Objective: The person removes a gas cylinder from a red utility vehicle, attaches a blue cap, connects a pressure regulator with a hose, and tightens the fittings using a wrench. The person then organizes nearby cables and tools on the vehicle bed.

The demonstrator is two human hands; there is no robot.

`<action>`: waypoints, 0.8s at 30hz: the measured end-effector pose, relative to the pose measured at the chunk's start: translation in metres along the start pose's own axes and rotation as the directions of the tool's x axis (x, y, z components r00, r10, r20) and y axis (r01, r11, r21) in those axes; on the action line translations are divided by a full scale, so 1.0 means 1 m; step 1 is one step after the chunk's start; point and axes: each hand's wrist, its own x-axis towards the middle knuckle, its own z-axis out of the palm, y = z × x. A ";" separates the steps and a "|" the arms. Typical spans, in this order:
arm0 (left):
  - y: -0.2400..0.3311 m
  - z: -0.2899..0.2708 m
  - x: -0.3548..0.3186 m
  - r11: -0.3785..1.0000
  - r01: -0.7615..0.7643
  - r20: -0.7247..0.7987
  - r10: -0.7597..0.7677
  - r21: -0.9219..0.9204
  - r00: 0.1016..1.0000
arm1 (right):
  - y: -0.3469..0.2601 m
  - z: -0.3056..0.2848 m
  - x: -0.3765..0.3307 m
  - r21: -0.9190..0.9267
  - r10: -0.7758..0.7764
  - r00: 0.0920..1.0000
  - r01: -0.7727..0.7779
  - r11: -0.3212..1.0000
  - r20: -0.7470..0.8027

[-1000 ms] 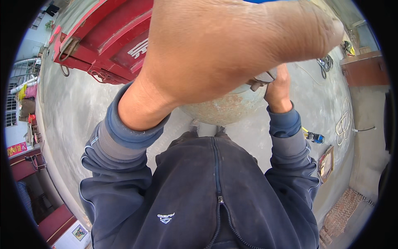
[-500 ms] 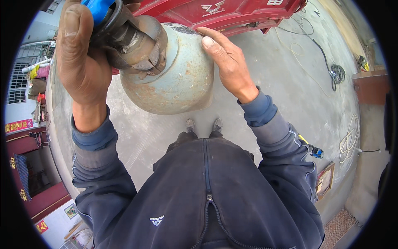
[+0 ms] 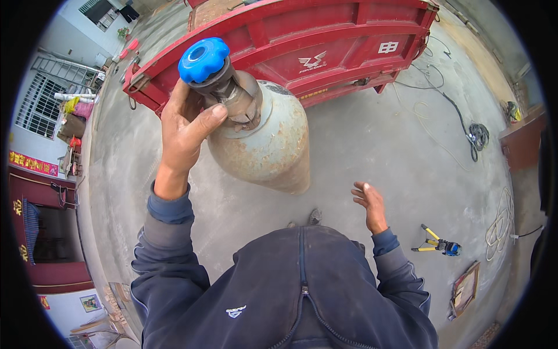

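Note:
A tall gas cylinder [image 3: 261, 139], pale grey-green with rust patches, stands tilted in front of me. On its top sits a blue lobed valve handwheel [image 3: 203, 60] above a dark, worn valve collar [image 3: 239, 102]. My left hand [image 3: 189, 125] is wrapped around the neck at the collar, thumb toward me, its other fingers partly hidden behind. To the right, apart from the cylinder, my right hand [image 3: 371, 205] hangs in the air with fingers extended and nothing in it.
Behind the cylinder stands a red truck bed [image 3: 343, 46]. Black cable [image 3: 478, 136] and pale hose [image 3: 499, 227] lie coiled on the concrete at right. A yellow-legged tripod [image 3: 444, 247] and a wooden frame [image 3: 465, 289] are nearer. Doorways line the left.
My right hand has let go of the cylinder's shoulder and dropped down to the right. The cylinder top and my left hand appear farther off, and the blue handwheel now shows fully.

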 end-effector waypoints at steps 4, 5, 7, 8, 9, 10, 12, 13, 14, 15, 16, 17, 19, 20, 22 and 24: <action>-0.003 0.005 -0.004 0.990 0.042 -0.072 -0.052 -0.134 0.996 | 0.050 -0.023 -0.051 0.038 0.088 0.985 -0.083 0.996 -0.151; -0.002 0.010 -0.004 0.993 -0.030 -0.131 0.015 -0.112 0.991 | 0.056 -0.024 -0.057 0.042 0.089 0.980 -0.082 0.996 -0.180; 0.002 0.018 -0.005 0.999 -0.031 -0.206 0.026 -0.017 0.978 | 0.056 -0.020 -0.069 0.028 0.062 0.980 -0.058 0.998 -0.187; 0.004 0.018 -0.005 0.999 -0.029 -0.196 0.031 0.015 0.980 | 0.055 -0.015 -0.073 0.029 0.049 0.981 -0.045 0.999 -0.188; 0.005 0.016 -0.004 0.999 -0.027 -0.186 0.036 0.047 0.982 | 0.054 -0.010 -0.077 0.031 0.036 0.981 -0.031 0.999 -0.189; 0.007 0.015 -0.003 0.997 -0.026 -0.176 0.040 0.078 0.984 | 0.051 -0.005 -0.081 0.035 0.030 0.984 -0.024 0.999 -0.178; 0.009 0.009 -0.002 0.995 -0.034 -0.132 0.046 0.097 0.990 | 0.048 0.003 -0.089 0.050 0.006 0.988 0.001 0.999 -0.152; 0.009 0.006 -0.001 0.994 -0.038 -0.109 0.049 0.106 0.993 | 0.047 0.006 -0.093 0.058 -0.006 0.990 0.014 0.998 -0.140; 0.009 0.003 -0.001 0.996 -0.031 -0.094 0.039 0.087 0.995 | 0.048 0.008 -0.098 0.063 -0.007 0.991 0.016 0.998 -0.135; 0.008 0.003 -0.003 0.997 -0.040 -0.112 0.047 0.067 0.993 | 0.049 0.008 -0.103 0.060 0.001 0.989 0.008 0.998 -0.147; 0.008 0.005 -0.004 0.998 -0.049 -0.130 0.055 0.047 0.990 | 0.052 0.008 -0.108 0.057 0.010 0.987 -0.001 0.998 -0.158; 0.007 0.007 -0.006 0.998 -0.055 -0.150 0.058 0.024 0.987 | 0.053 0.007 -0.113 0.050 0.022 0.985 -0.013 0.999 -0.171; 0.008 0.010 -0.009 1.000 -0.022 -0.167 0.020 -0.008 0.986 | 0.054 0.008 -0.122 0.056 0.039 0.981 -0.029 0.998 -0.190; 0.009 0.012 -0.009 1.000 -0.020 -0.178 0.019 -0.001 0.984 | 0.053 0.007 -0.126 0.048 0.041 0.980 -0.032 0.998 -0.196; 0.008 0.009 -0.008 1.000 0.019 -0.140 -0.021 -0.016 0.990 | 0.047 0.006 -0.127 0.047 0.034 0.976 -0.024 0.999 -0.214; -0.003 -0.001 -0.002 0.998 -0.007 -0.058 0.003 -0.062 0.998 | 0.024 0.011 -0.122 -0.041 -0.071 0.981 0.065 0.997 -0.182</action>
